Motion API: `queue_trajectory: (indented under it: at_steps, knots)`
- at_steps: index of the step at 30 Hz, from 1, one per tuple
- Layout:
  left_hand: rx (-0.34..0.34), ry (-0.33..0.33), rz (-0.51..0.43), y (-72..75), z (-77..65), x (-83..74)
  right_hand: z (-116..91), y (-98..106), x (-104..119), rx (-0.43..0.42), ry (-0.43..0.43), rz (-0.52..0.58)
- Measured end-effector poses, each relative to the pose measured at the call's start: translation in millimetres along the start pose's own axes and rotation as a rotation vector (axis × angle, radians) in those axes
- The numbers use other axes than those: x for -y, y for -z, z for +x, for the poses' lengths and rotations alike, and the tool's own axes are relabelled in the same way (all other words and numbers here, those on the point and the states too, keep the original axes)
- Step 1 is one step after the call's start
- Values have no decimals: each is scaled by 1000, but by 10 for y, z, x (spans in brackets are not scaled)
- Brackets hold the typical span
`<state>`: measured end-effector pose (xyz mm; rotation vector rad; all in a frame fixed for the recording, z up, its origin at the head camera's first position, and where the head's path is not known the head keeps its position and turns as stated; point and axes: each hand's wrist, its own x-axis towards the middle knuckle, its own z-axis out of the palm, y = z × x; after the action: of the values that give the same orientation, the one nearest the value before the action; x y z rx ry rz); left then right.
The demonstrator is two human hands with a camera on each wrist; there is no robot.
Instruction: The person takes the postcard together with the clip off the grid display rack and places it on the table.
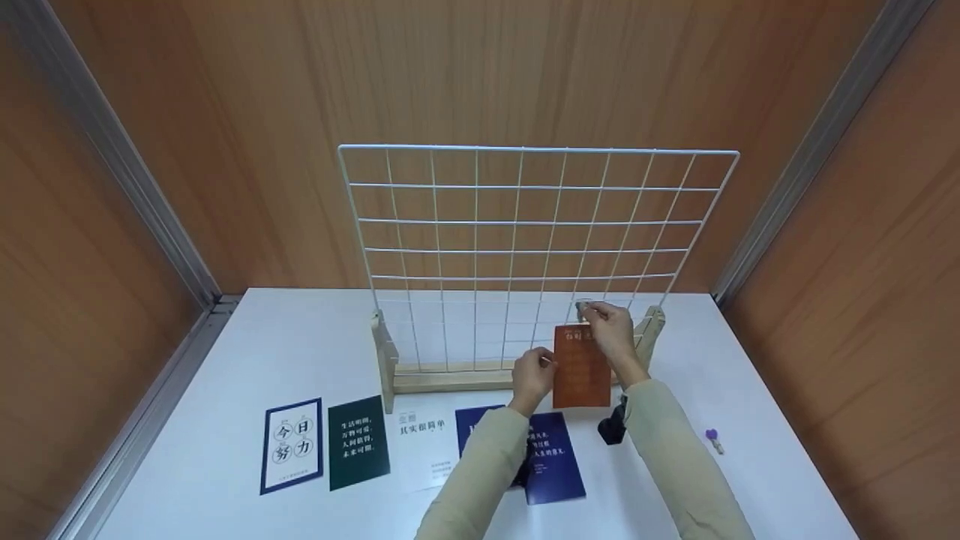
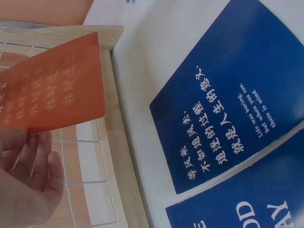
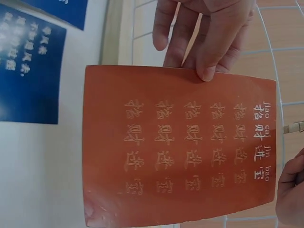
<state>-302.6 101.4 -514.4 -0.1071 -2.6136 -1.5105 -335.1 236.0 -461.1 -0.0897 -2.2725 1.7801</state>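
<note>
An orange card with rows of printed characters stands upright before the white wire grid. My left hand pinches its left edge between thumb and fingers; in the right wrist view the thumb lies on the card's face. My right hand is at the card's top edge, its fingertips pinching a small wooden clothespin close to the grid wires. Part of the clothespin and most of the right hand fall outside the right wrist view.
The grid stands in a wooden base. In front lie a blue-bordered card, a green card, a white card and two dark blue cards. A black object sits by the right sleeve; a purple-headed key lies right.
</note>
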Motion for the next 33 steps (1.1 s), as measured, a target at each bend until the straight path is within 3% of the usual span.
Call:
queue_trajectory:
  at_steps: [8, 15, 22, 33]
  knots:
    - [12, -18, -23, 37, -66, 30, -60, 98, 13, 32, 29, -18]
    - [45, -7, -90, 46, -150, 56, -132, 222, 10, 95, -6, -29]
    - [90, 38, -180, 5, -248, 128, -166, 375, -71, 79, -21, -64]
    - [149, 100, -267, -74, -460, 213, -291, 693, -241, 128, -82, -92]
